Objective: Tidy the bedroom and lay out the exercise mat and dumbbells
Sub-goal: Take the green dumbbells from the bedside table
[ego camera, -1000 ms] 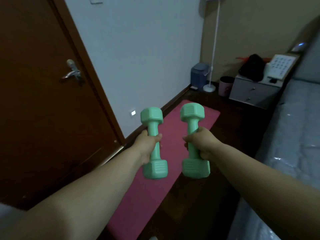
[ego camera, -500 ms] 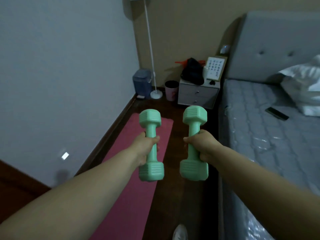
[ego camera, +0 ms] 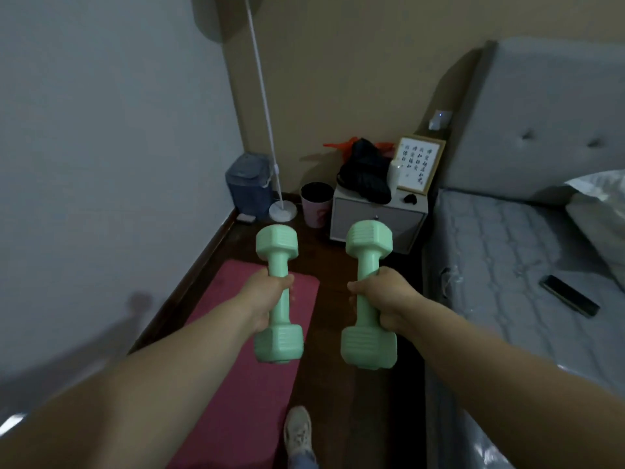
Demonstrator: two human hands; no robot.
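Observation:
I hold two mint-green dumbbells upright in front of me, above the floor. My left hand [ego camera: 267, 299] grips the handle of the left dumbbell [ego camera: 278, 245]. My right hand [ego camera: 385, 299] grips the handle of the right dumbbell [ego camera: 368, 345]. Below them a pink exercise mat [ego camera: 236, 367] lies flat on the dark wooden floor, along the left wall. The right dumbbell hangs over bare floor between the mat and the bed.
A bed with a bare mattress [ego camera: 507, 265] runs along the right, with a dark remote [ego camera: 570, 294] on it. Ahead stand a white nightstand [ego camera: 375, 218] with a black bag [ego camera: 367, 170], a pink bin [ego camera: 316, 204], a blue bin [ego camera: 250, 184] and a floor lamp base [ego camera: 282, 211]. My shoe [ego camera: 297, 431] is on the floor.
My view has swung right from the brown door to the bed and nightstand and moved forward along the mat. Both hands keep the dumbbells upright in the same grip.

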